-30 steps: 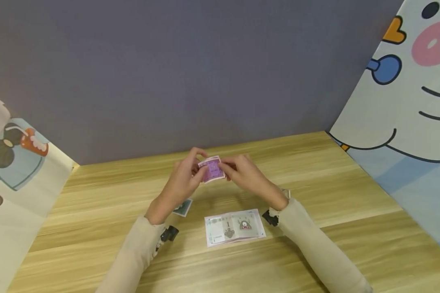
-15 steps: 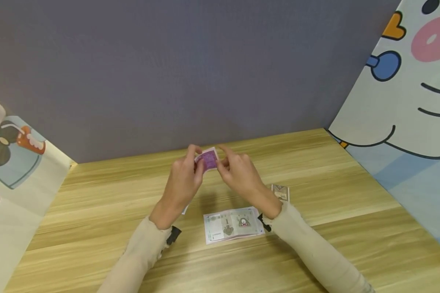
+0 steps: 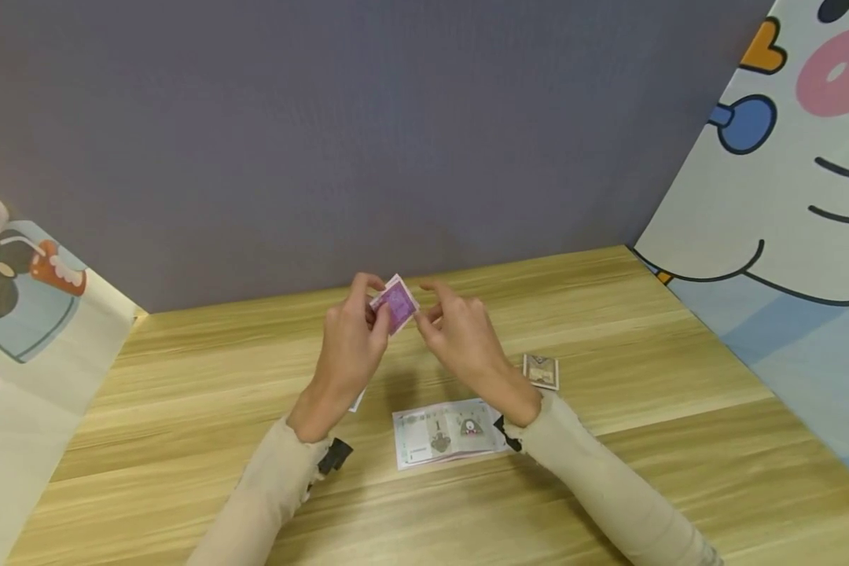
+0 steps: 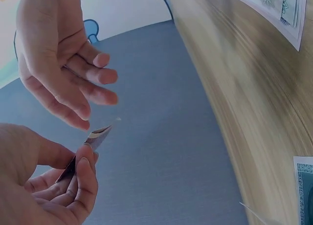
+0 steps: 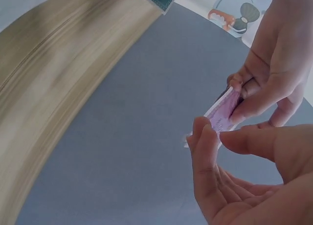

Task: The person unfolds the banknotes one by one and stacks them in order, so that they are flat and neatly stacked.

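Observation:
A small folded purple banknote [image 3: 398, 305] is held up above the far part of the table, tilted onto a corner. My left hand [image 3: 350, 338] pinches its left side between thumb and fingers; in the left wrist view its folded edge [image 4: 100, 134] sticks out past the fingertips. My right hand [image 3: 463, 338] is at the note's right corner, fingers loosely bent. A small gap shows between that right hand [image 4: 58, 63] and the note in the left wrist view. From the right wrist, the purple face [image 5: 225, 110] appears behind the right fingertips.
A larger pale banknote [image 3: 424, 448] marked 1 lies unfolded on the wooden table [image 3: 219, 472], apparently over another sheet. Right of it sits a folded brown note [image 3: 541, 372]. A dark green note [image 4: 305, 195] lies mostly hidden under the left forearm. A grey panel [image 3: 368, 141] stands behind.
The purple note has turned onto a corner and moved slightly left and up with the left hand. My right fingers have come off its edge. The brown note has come into fuller view.

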Available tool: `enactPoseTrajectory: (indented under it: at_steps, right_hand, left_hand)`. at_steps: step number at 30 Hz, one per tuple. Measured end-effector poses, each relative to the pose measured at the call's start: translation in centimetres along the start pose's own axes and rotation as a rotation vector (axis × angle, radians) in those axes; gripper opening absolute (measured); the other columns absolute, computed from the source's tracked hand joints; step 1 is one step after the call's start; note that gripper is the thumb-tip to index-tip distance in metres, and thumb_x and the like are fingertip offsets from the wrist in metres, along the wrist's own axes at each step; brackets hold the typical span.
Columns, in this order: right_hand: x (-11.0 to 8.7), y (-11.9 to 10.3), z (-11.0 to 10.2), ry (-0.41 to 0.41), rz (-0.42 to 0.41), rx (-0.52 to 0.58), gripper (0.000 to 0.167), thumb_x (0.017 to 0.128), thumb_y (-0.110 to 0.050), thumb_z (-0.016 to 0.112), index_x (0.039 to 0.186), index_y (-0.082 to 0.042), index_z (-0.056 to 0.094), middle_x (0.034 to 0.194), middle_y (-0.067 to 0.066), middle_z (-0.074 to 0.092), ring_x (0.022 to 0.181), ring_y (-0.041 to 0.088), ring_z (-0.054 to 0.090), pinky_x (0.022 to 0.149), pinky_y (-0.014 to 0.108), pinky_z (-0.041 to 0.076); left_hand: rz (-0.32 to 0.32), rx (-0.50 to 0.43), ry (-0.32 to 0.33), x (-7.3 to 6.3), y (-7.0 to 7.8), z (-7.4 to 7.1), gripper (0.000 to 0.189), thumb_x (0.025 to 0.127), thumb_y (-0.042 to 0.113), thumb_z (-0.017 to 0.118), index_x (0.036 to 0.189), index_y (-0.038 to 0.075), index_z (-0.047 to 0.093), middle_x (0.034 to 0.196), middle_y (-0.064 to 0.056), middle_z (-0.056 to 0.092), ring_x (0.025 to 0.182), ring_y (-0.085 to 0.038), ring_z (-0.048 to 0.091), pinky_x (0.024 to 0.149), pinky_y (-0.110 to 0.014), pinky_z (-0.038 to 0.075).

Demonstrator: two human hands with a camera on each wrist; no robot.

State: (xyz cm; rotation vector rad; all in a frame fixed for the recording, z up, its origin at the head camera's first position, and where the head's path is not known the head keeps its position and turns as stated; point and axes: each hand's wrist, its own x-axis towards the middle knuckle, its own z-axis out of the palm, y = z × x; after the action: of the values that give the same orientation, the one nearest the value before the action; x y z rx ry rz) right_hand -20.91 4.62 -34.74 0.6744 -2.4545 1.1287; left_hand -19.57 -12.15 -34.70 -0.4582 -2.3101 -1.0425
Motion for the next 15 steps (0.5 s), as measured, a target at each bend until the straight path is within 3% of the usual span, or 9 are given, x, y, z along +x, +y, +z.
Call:
enactPoseTrajectory:
  at_steps: [6, 9, 12, 15]
  right_hand:
    - [0.06, 0.0, 0.11, 0.013, 0.018, -0.015, 0.034, 0.09, -0.004, 0.068, 0.123, 0.003, 0.062, 0.092, 0.017, 0.073, 0.071, 0.02, 0.071, 0.052, 0.018, 0.054]
    - [0.03, -0.01, 0.0, 0.013, 0.012, -0.04, 0.03, 0.092, -0.005, 0.067, 0.121, 0.002, 0.062, 0.092, 0.015, 0.074, 0.072, 0.019, 0.071, 0.049, 0.018, 0.052]
    - [-0.05, -0.13, -0.27, 0.004, -0.011, -0.078, 0.03, 0.092, -0.006, 0.066, 0.12, 0.002, 0.062, 0.089, 0.015, 0.074, 0.061, 0.018, 0.067, 0.042, 0.019, 0.047]
    - [-0.07, -0.25, -0.49, -0.011, -0.026, -0.112, 0.031, 0.092, -0.008, 0.067, 0.121, 0.001, 0.062, 0.09, 0.015, 0.074, 0.061, 0.019, 0.067, 0.045, 0.022, 0.049]
  left_hand:
    - [0.006, -0.005, -0.013, 0.08, 0.06, -0.07, 0.018, 0.095, -0.002, 0.06, 0.111, -0.001, 0.055, 0.066, -0.01, 0.063, 0.051, -0.013, 0.057, 0.041, -0.024, 0.047]
    - [0.005, -0.016, -0.02, 0.1, 0.13, -0.13, 0.018, 0.095, -0.001, 0.061, 0.111, -0.001, 0.055, 0.067, -0.01, 0.064, 0.052, -0.013, 0.057, 0.042, -0.024, 0.047]
    - [0.009, -0.03, -0.029, 0.14, 0.24, -0.25, 0.018, 0.095, -0.001, 0.061, 0.112, -0.001, 0.055, 0.067, -0.01, 0.064, 0.052, -0.013, 0.057, 0.042, -0.024, 0.047]
    - [0.017, -0.044, -0.034, 0.23, 0.35, -0.41, 0.018, 0.095, 0.0, 0.061, 0.112, -0.001, 0.054, 0.068, -0.009, 0.064, 0.053, -0.013, 0.057, 0.043, -0.025, 0.048]
